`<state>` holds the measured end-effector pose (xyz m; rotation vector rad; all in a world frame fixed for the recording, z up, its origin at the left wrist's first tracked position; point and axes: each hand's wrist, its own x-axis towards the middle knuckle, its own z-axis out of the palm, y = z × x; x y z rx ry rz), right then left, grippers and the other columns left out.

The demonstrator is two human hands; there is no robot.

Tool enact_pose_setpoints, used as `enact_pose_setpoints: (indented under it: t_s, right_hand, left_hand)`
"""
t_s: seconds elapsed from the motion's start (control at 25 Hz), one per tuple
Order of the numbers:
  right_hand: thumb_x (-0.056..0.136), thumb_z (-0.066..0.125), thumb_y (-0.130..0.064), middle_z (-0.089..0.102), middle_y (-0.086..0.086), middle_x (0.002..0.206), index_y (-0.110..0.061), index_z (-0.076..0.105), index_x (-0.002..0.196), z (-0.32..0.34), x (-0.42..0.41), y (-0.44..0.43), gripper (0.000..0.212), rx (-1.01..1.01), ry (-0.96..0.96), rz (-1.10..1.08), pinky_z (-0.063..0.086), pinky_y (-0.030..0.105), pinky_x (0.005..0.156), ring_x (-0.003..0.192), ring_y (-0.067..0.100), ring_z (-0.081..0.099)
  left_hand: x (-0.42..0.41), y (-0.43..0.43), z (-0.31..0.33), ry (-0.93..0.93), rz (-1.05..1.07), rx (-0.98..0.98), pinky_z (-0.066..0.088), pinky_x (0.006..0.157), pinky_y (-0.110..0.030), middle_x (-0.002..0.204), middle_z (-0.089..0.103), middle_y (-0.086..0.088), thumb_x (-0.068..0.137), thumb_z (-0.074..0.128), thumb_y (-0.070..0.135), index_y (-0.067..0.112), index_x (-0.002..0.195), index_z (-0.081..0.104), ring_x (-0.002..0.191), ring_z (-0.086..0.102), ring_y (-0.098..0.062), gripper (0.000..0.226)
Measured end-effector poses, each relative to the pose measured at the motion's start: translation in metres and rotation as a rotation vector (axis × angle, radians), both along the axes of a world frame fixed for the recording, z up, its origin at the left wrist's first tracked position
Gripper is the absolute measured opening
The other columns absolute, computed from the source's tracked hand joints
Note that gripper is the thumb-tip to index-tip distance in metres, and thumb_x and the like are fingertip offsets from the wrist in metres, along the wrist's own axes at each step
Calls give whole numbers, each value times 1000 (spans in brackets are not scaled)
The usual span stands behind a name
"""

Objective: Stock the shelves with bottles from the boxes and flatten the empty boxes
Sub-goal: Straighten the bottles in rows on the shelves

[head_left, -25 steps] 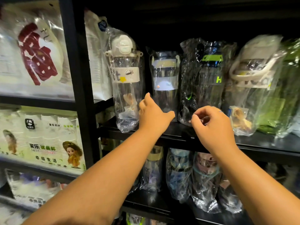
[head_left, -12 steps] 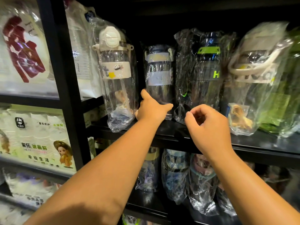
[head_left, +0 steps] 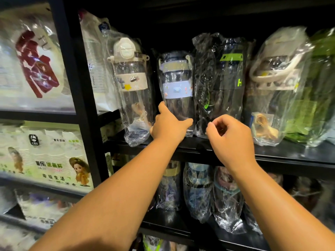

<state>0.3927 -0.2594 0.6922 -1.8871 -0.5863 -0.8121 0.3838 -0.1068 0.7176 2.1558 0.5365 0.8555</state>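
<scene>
On the black middle shelf (head_left: 290, 153) stand several bottles in clear plastic wrap. My left hand (head_left: 168, 125) grips the foot of a dark bottle with a pale blue band (head_left: 175, 84), fingers up its left side and thumb across the front. To its left is a clear bottle with a white lid (head_left: 130, 84). To its right is a black bottle with green marks (head_left: 223, 82). My right hand (head_left: 230, 138) has its fingers curled and pinches the wrap at the foot of that black bottle. No box is in view.
Further right on the same shelf stand a cream-handled bottle (head_left: 275, 82) and a green one (head_left: 320, 91). More wrapped bottles (head_left: 199, 192) fill the shelf below. A black upright post (head_left: 78, 87) separates packs of paper cups (head_left: 54, 156) on the left shelves.
My left hand has slid up and closer around the foot of the blue-banded bottle. My right hand keeps its place at the black bottle. The view has shifted slightly.
</scene>
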Motion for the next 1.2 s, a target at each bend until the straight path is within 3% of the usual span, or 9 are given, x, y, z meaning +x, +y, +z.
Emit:
enact_pose_setpoints:
  t_s: [0.52, 0.64, 0.8, 0.88, 0.96, 1.08, 1.2]
  right_hand:
    - [89, 59, -28, 60, -10, 69, -19, 61, 75, 1, -2, -4, 16, -25, 39, -25, 41, 32, 65, 74, 15, 56]
    - [89, 60, -27, 61, -10, 70, -20, 62, 75, 2, -4, -5, 15, -4, 42, 9, 44, 32, 65, 73, 13, 57]
    - [87, 63, -22, 63, -9, 81, -24, 61, 78, -1, -7, -27, 9, 138, 78, 46, 45, 26, 69, 78, 11, 59]
    - [85, 66, -22, 57, -7, 97, -24, 59, 90, -3, -5, -47, 8, 165, 34, -46, 44, 24, 77, 94, 16, 56]
    - [82, 70, -26, 49, -1, 116, -22, 57, 108, -3, 2, -68, 29, 193, 29, -199, 42, 35, 92, 113, 25, 47]
    - [76, 76, -39, 32, 8, 142, -17, 41, 136, 5, 18, -89, 74, 201, 184, -343, 37, 53, 104, 128, 35, 36]
    - [74, 79, -46, 22, 11, 149, -16, 20, 151, 14, 32, -96, 101, 110, 292, -318, 37, 49, 107, 134, 36, 31]
  left_hand:
    - [-22, -3, -8, 26, 111, 140, 34, 107, -53, 143, 47, -11, 82, 69, 58, 19, 155, 10, 128, 50, -34, 101]
    - [-23, -7, -13, -4, 99, 115, 34, 111, -54, 152, 37, -13, 81, 71, 59, 19, 157, 2, 137, 40, -35, 109]
    - [-34, -26, -19, -129, 161, 136, 16, 118, -51, 163, 7, -8, 77, 76, 56, 20, 157, -7, 148, 13, -32, 120]
    - [-41, -41, -28, -308, 170, 206, 14, 118, -49, 161, 9, -7, 78, 78, 48, 21, 157, 4, 145, 13, -30, 111]
    - [-40, -60, -33, -417, 38, 250, 18, 117, -45, 154, 22, -8, 80, 79, 39, 20, 154, 18, 140, 23, -28, 98]
    - [-25, -87, -29, -275, -150, 165, 26, 116, -39, 153, 24, -7, 80, 79, 40, 20, 155, 14, 141, 28, -26, 101]
    - [-6, -99, -22, -180, -137, 104, 31, 114, -42, 155, 22, -8, 78, 80, 42, 22, 156, 8, 142, 30, -30, 108]
